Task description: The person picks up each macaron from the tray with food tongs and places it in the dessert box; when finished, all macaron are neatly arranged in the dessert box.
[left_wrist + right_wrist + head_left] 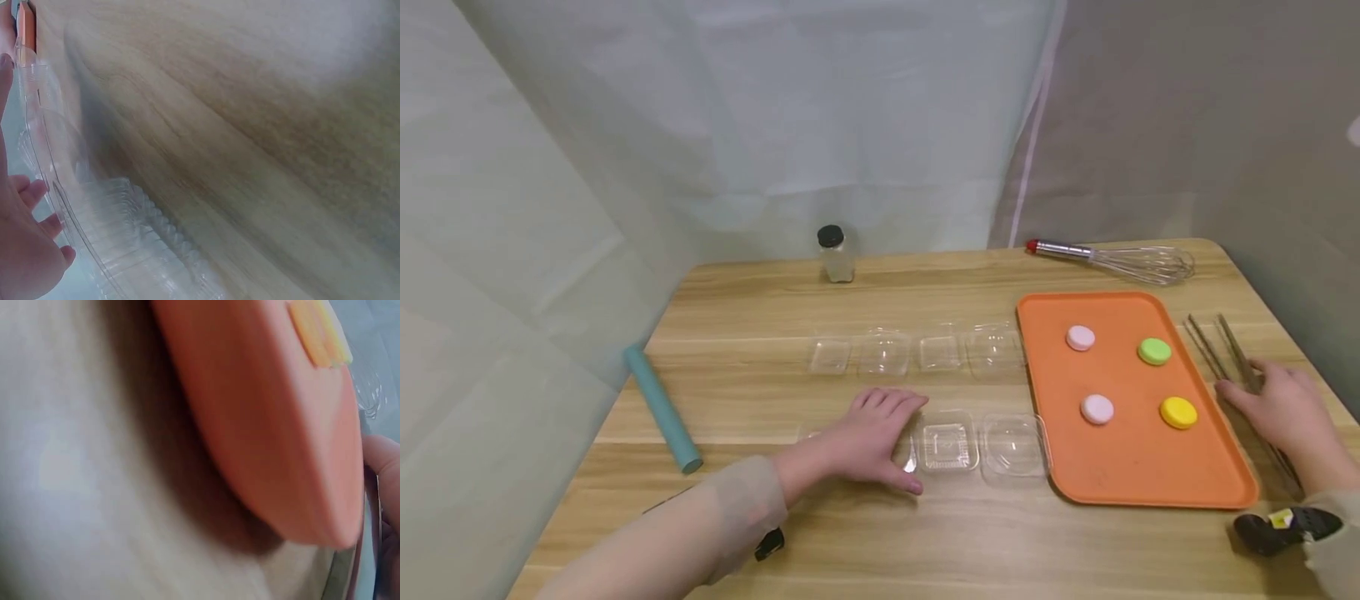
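My right hand (1288, 408) holds a pair of metal tongs (1246, 367) between thumb and fingers, beside the right edge of an orange tray (1127, 475). In the right wrist view, the thumb (384, 459) lies along the metal near the tray's corner. My left hand (868, 437) reaches over the front row of clear plastic containers (947, 446), fingers loosely spread, covering part of that row. From the left wrist, its fingers (50, 225) show right at the edge of a clear container (137, 237). On the tray sit two pale pink macarons (1097, 409), a green macaron (1154, 352) and a yellow macaron (1178, 412).
Behind the left hand runs a second row of open clear containers (883, 354). A black-capped jar (837, 257) stands at the back, and a whisk (1138, 262) lies at the back right. Far left lies a teal cylinder (662, 408). Fabric walls (850, 108) border the wooden table (917, 542).
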The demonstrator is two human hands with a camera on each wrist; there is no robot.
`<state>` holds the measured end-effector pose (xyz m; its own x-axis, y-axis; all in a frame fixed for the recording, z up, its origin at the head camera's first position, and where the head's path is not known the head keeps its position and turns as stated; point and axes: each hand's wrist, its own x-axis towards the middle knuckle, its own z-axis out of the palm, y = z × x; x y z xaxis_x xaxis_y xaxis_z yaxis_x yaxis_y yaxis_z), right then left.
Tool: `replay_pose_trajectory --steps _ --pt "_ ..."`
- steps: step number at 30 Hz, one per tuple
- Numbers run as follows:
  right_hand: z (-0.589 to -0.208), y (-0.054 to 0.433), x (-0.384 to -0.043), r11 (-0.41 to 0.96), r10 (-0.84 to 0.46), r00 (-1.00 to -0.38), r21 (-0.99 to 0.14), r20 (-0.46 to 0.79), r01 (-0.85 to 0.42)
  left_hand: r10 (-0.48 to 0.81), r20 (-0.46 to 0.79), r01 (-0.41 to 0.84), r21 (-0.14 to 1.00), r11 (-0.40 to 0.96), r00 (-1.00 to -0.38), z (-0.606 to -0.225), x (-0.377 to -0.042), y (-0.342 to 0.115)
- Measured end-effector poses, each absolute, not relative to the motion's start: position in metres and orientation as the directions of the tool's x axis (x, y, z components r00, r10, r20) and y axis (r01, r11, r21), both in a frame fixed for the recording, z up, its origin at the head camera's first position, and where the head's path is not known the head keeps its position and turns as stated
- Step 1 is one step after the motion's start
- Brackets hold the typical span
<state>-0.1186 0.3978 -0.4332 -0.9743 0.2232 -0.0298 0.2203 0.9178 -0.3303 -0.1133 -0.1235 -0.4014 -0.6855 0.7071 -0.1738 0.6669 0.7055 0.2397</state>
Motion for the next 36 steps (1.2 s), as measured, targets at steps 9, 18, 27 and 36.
replay_pose_trajectory --steps 9,18,27,36 --pt "-0.426 0.396 -0.117 0.921 0.218 -0.976 -0.336 0.022 0.198 0.7 -0.149 0.661 0.243 0.71 -0.698 -0.397 -0.115 -0.12" --pt "-0.421 0.392 -0.116 0.918 0.241 -0.97 -0.335 0.04 0.214 0.724 -0.134 0.693 0.215 0.688 -0.677 -0.394 -0.12 -0.117" --pt "-0.403 0.386 -0.116 0.936 0.101 -0.993 -0.343 0.057 0.076 0.739 -0.201 0.721 0.166 0.673 -0.644 -0.395 -0.116 -0.112" --pt "-0.393 0.383 -0.109 0.936 -0.114 -0.993 -0.335 0.016 -0.112 0.741 -0.184 0.728 0.141 0.671 -0.646 -0.398 -0.112 -0.108"
